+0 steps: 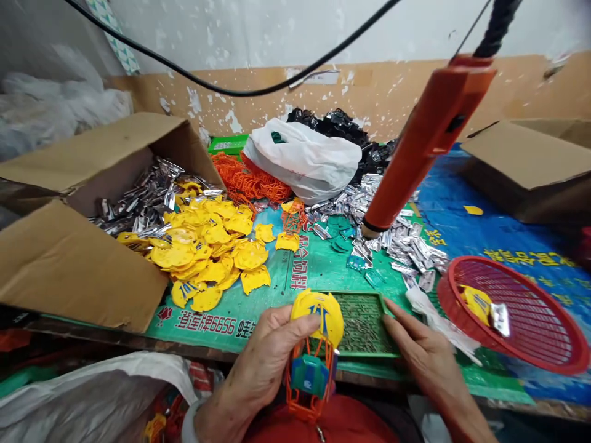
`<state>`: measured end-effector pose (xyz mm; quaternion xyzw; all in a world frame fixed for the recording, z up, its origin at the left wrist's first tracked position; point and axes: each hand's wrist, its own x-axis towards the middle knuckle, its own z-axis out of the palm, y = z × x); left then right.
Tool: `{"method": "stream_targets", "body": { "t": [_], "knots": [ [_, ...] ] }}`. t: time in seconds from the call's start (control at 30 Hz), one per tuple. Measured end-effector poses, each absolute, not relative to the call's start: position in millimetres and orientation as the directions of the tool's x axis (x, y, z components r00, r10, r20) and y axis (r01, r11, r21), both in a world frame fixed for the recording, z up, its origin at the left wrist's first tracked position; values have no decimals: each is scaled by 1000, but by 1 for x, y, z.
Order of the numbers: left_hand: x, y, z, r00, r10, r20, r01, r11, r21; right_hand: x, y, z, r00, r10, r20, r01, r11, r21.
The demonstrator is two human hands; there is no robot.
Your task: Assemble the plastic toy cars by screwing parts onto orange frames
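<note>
Left hand [263, 363]: closed firmly around a small plastic cage [318, 400], thumb pressing its yellow cap [317, 317], so the orange mesh hangs clear and the blue-green block [308, 375] inside stays in view.
Right hand [427, 351]: wide open, fingers stretched out, holding nothing, fingertips [392, 311] right by the tray.
Tray: green tray [385, 320] of tiny metal bits, sitting between both hands, probably so they're easy to reach.
Basket: red mesh basket [512, 314] to the right, with a yellow piece [475, 304] and a silver piece [500, 320] in it.
Piles: yellow plastic parts [203, 246] spill across the mat from a cardboard box [78, 246]; silver parts [397, 240] lie further right.
Back: orange mesh heap [249, 178], white plastic bag [300, 157], and an orange hanging tool [429, 135] dangling overhead.
</note>
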<state>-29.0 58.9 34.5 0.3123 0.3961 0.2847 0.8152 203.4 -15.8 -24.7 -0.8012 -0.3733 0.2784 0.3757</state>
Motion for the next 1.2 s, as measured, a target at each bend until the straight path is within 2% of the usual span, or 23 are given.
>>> {"method": "stream_targets", "body": {
  "t": [0.13, 0.27, 0.37, 0.47, 0.57, 0.73, 0.87, 1.03, 1.2],
  "knots": [
    [-34, 62, 32, 424, 756, -499, -237, 624, 745, 206, -18, -23, 634, 759, -144, 357, -453, -817],
    [-35, 63, 32, 443, 742, -503, -232, 637, 735, 203, -20, -23, 551, 821, -151, 383, -409, -828],
    [-35, 63, 34, 421, 749, -512, -242, 637, 732, 205, -25, -25, 623, 773, -116, 364, -419, -832],
    [-32, 62, 37, 432, 746, -507, -238, 636, 734, 204, -23, -26, 648, 736, -194, 292, -476, -830],
    [-30, 61, 40, 476, 730, -491, -227, 641, 733, 202, -18, -25, 562, 785, -262, 257, -467, -846],
    [-37, 62, 40, 387, 769, -509, -275, 623, 732, 211, -20, -28, 637, 761, -123, 319, -405, -857],
    [-35, 59, 38, 457, 730, -508, -222, 647, 730, 210, -21, -28, 587, 789, -184, 318, -433, -843],
    [-34, 60, 39, 366, 747, -554, -207, 646, 734, 212, -24, -25, 618, 777, -125, 353, -416, -838],
    [-32, 60, 39, 424, 720, -549, -175, 660, 731, 214, -23, -21, 563, 819, -112, 411, -395, -822]
  ]
}}
